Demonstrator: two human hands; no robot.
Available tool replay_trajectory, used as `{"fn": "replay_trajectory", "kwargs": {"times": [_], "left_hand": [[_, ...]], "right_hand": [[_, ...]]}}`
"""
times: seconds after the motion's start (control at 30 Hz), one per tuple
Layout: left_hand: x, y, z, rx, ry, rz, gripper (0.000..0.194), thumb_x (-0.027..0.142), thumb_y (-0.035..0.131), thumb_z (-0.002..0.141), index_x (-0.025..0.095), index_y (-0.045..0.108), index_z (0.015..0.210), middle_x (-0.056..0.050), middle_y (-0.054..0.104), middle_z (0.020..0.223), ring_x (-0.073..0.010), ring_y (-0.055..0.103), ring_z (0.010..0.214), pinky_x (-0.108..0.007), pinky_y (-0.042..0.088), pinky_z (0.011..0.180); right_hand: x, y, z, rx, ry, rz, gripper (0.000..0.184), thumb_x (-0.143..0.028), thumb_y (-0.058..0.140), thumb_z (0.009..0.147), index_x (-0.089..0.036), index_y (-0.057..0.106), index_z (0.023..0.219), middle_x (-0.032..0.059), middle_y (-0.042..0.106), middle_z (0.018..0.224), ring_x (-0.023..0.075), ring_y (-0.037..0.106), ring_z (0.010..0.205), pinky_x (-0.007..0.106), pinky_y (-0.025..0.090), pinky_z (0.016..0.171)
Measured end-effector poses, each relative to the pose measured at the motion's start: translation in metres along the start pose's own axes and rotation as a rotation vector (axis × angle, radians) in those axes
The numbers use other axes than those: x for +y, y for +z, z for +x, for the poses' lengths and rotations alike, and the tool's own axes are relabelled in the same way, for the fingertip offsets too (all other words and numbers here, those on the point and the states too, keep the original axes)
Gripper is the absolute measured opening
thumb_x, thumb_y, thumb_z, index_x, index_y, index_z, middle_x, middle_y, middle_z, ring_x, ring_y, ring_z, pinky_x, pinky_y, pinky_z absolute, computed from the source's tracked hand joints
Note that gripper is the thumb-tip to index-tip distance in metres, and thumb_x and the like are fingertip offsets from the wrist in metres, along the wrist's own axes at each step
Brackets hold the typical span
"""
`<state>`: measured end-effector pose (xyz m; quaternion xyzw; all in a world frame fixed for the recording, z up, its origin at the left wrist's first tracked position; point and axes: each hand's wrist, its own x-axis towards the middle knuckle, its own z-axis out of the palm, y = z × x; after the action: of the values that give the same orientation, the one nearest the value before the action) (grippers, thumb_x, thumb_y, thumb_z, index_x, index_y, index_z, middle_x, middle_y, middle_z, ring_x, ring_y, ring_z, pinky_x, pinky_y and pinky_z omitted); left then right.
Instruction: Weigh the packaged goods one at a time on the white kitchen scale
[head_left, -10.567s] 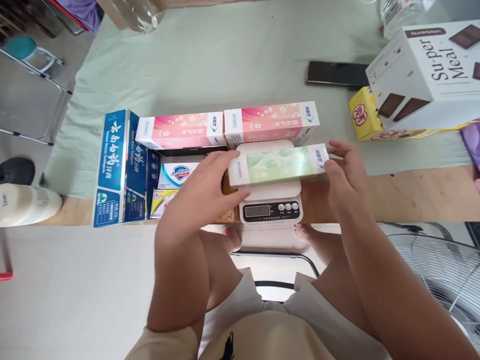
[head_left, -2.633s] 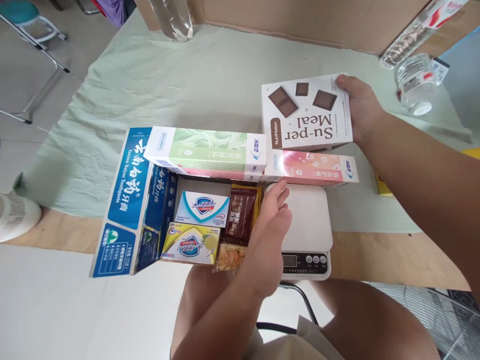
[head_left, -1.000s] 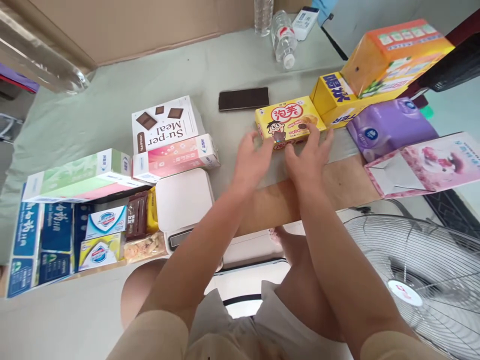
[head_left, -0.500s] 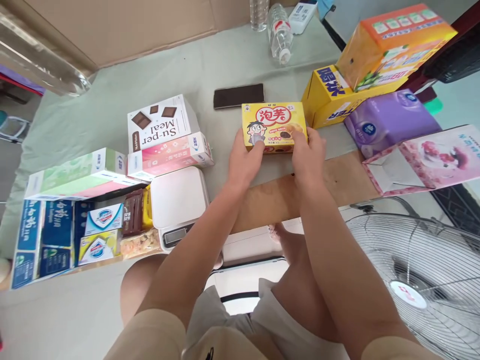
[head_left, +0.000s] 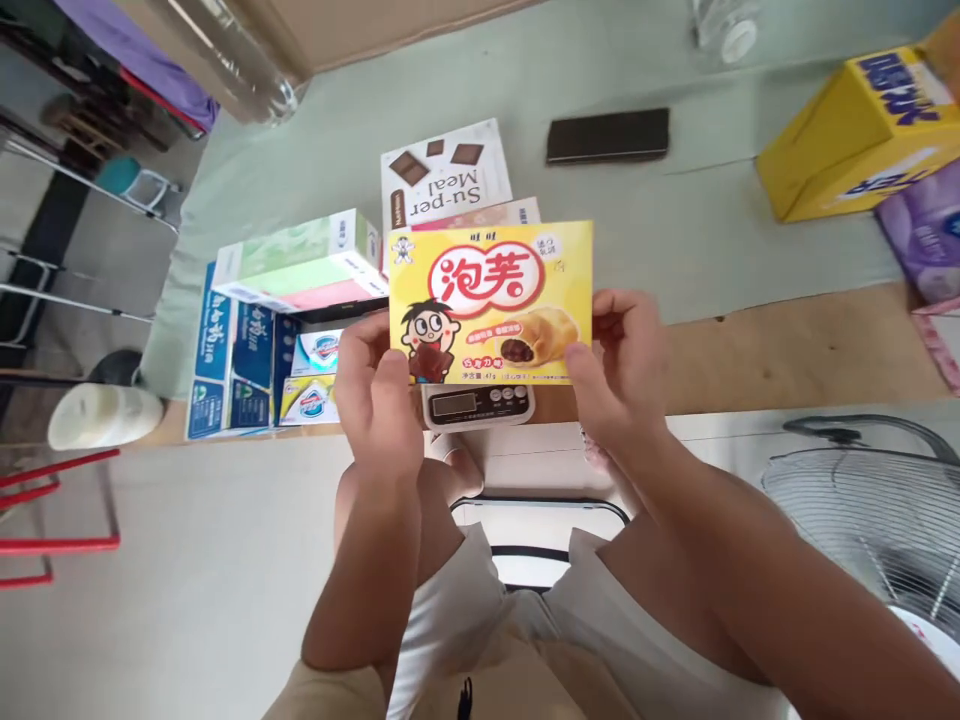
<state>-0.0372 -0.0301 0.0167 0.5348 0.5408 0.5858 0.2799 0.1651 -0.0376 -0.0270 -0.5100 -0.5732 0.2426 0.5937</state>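
Observation:
A yellow cream puff box (head_left: 491, 300) with red lettering and a cartoon figure is raised toward me, its printed front facing up. My left hand (head_left: 381, 385) grips its left edge, thumb on the front corner. On the right edge, my right hand (head_left: 621, 365) holds it the same way. Beneath the box, a white kitchen scale (head_left: 480, 408) shows only its display and buttons; its platform is hidden. Behind the box, a white Su-per Meal box (head_left: 446, 175) and a pink box (head_left: 499, 212) are partly covered.
Left of the scale lie a green box (head_left: 292, 255), soap boxes (head_left: 309, 400) and blue packs (head_left: 251, 350). A black phone (head_left: 607, 136) rests farther back. At right are a yellow carton (head_left: 847, 140), a purple pack (head_left: 922, 230) and a floor fan (head_left: 862, 510).
Both hands have lifted the cream puff box off the table and carried it left, closer to me, over the scale. My view has turned toward the left.

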Motion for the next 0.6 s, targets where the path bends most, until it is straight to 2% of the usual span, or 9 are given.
{"fn": "replay_trajectory", "kwargs": {"times": [0.1,0.27,0.33,0.47,0.53,0.6], "left_hand": [[-0.011,-0.020,0.002,0.035,-0.109,0.125,0.030,0.050,0.061,0.093,0.023,0.071,0.100,-0.005,0.076,0.099,-0.0218,0.070,0.093,-0.035,0.056,0.081],[-0.013,-0.033,0.009,-0.064,-0.235,0.331,0.026,0.043,0.059,0.093,0.022,0.073,0.101,-0.003,0.079,0.093,-0.0201,0.071,0.087,-0.032,0.056,0.075],[-0.016,-0.037,0.010,-0.036,-0.136,0.312,0.025,0.039,0.060,0.094,0.022,0.074,0.105,-0.004,0.079,0.099,-0.0200,0.072,0.092,-0.033,0.057,0.080],[-0.035,-0.049,0.010,0.122,0.257,0.220,0.020,0.034,0.059,0.098,0.024,0.075,0.104,-0.003,0.077,0.099,-0.0202,0.071,0.096,-0.036,0.057,0.087],[-0.044,-0.055,0.011,0.119,0.330,0.201,0.019,0.036,0.060,0.099,0.026,0.075,0.103,-0.003,0.075,0.095,-0.0202,0.070,0.092,-0.036,0.056,0.083],[-0.051,-0.059,0.012,0.084,0.331,0.214,0.019,0.037,0.061,0.099,0.027,0.075,0.106,-0.003,0.074,0.096,-0.0207,0.069,0.091,-0.037,0.055,0.080]], "right_hand": [[0.008,0.013,-0.009,-0.098,0.115,-0.028,0.028,-0.039,0.066,0.091,-0.026,0.054,0.112,0.0036,0.060,0.104,0.0185,0.061,0.090,0.040,0.052,0.081],[0.012,0.017,-0.006,-0.157,0.305,-0.095,0.023,-0.039,0.064,0.092,-0.027,0.060,0.112,0.0037,0.067,0.104,0.0202,0.065,0.093,0.041,0.053,0.086],[0.013,0.016,-0.002,-0.159,0.297,-0.101,0.022,-0.039,0.060,0.094,-0.029,0.062,0.114,0.0039,0.069,0.107,0.0212,0.066,0.096,0.042,0.053,0.089],[0.015,0.014,0.004,-0.109,0.260,-0.109,0.024,-0.039,0.052,0.097,-0.031,0.062,0.117,0.0038,0.070,0.112,0.0220,0.066,0.102,0.043,0.053,0.091],[0.017,0.015,0.005,-0.090,0.296,-0.106,0.024,-0.041,0.049,0.098,-0.031,0.062,0.116,0.0032,0.069,0.111,0.0215,0.066,0.101,0.043,0.054,0.090],[0.019,0.016,0.005,-0.083,0.333,-0.100,0.024,-0.041,0.048,0.099,-0.030,0.061,0.115,0.0030,0.069,0.110,0.0209,0.067,0.101,0.042,0.055,0.089]]}}
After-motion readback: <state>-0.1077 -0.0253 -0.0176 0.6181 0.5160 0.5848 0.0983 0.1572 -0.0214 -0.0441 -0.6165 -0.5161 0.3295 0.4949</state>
